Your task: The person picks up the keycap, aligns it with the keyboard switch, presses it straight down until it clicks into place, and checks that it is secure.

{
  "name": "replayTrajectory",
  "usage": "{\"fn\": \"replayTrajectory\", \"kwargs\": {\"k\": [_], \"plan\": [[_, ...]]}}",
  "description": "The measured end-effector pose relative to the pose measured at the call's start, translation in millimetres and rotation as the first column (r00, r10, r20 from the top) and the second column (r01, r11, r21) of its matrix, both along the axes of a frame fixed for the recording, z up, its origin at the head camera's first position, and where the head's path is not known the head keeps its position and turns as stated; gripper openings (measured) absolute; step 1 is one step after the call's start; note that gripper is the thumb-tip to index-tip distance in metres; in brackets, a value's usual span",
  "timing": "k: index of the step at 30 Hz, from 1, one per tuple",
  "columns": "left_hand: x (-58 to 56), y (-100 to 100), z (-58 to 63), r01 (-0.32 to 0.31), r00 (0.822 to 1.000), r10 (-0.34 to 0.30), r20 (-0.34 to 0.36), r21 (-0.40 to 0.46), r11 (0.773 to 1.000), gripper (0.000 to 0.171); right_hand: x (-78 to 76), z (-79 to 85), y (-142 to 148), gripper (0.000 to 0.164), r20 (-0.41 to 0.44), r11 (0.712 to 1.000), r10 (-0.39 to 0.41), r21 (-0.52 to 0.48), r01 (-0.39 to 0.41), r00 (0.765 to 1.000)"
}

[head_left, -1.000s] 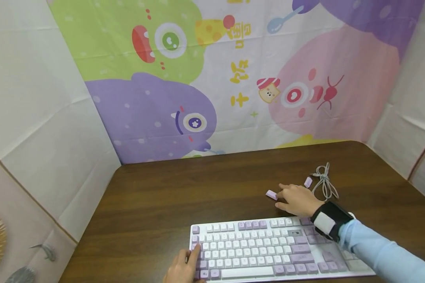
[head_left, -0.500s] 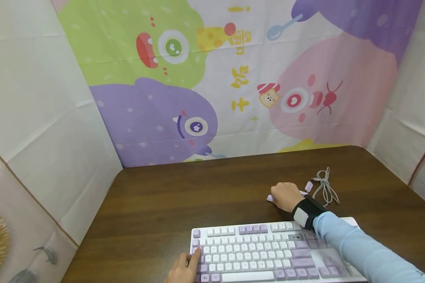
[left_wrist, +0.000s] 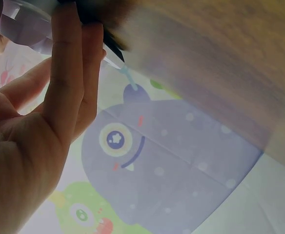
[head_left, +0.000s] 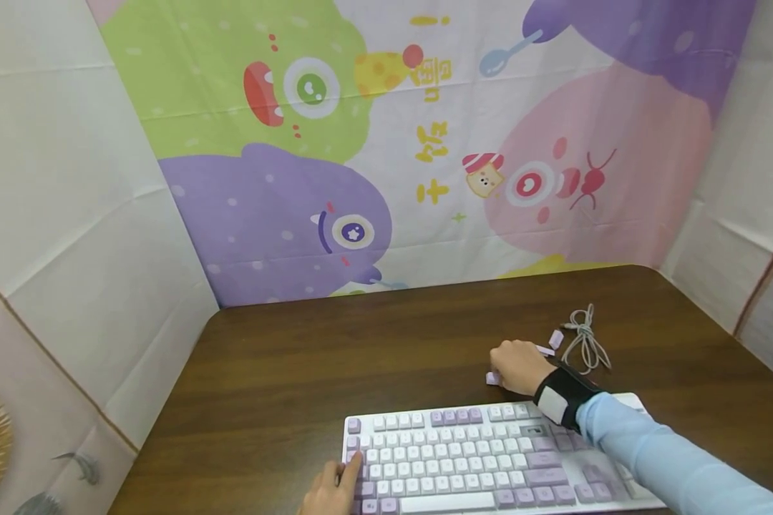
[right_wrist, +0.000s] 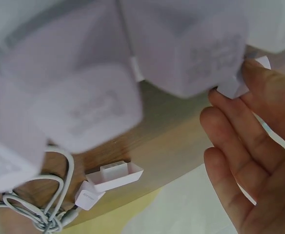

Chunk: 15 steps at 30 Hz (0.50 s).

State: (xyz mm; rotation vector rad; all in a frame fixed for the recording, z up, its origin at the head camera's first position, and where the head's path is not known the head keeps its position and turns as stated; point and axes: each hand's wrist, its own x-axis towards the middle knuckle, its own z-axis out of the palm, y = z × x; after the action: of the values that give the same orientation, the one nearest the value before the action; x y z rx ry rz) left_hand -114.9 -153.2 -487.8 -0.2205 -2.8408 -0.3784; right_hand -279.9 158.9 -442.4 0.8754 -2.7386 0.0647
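A white and lilac keyboard [head_left: 451, 458] lies at the table's near side. My left hand [head_left: 330, 490] holds its left edge, with a finger over the lilac keys; a small dark thing shows between the fingers, too small to name. Past the keyboard's far edge, my right hand [head_left: 522, 366] pinches a lilac keycap [right_wrist: 233, 87] between thumb and fingertip, low over the table. Two more keycaps lie beyond that hand: a long one [right_wrist: 115, 178] with its hollow side showing, and a smaller one [right_wrist: 88, 196]. My right forearm covers part of the keyboard's right side.
A tied grey cable [head_left: 586, 343] lies right of the loose keycaps. The brown table [head_left: 335, 357] ends at a printed cloth [head_left: 283, 214] behind, with pale cloth [head_left: 90, 214] at the left.
My right hand has closed on the keycap left of the others and drawn it slightly nearer the keyboard. The left hand stays at the keyboard's edge.
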Motion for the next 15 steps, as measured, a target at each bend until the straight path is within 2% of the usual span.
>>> {"fn": "replayTrajectory", "kwargs": {"k": [3, 8, 11, 15], "plan": [[0.8, 0.1, -0.6, -0.003, 1.000, 0.003, -0.030, -0.011, 1.000, 0.039, 4.2, 2.2, 3.5, 0.015, 0.047, 1.000, 0.010, -0.001, -0.010, 0.999], [2.5, -0.1, 0.0, 0.003, 0.995, -0.008, -0.097, -0.055, 0.998, 0.055, 17.1, 11.1, 11.0, 0.023, 0.080, 1.000, 0.012, -0.020, -0.010, 0.997], [2.0, -0.4, 1.5, 0.005, 0.997, -0.008, -0.080, -0.043, 0.999, 0.055, 26.8, 17.1, 16.7, 0.025, 0.045, 0.999, 0.022, -0.041, -0.020, 0.999], [0.7, -1.3, 3.8, 0.013, 0.999, -0.015, -0.049, -0.030, 0.999, 0.058, 42.1, 22.9, 24.2, 0.015, -0.003, 0.997, 0.047, -0.068, -0.047, 0.999]]}}
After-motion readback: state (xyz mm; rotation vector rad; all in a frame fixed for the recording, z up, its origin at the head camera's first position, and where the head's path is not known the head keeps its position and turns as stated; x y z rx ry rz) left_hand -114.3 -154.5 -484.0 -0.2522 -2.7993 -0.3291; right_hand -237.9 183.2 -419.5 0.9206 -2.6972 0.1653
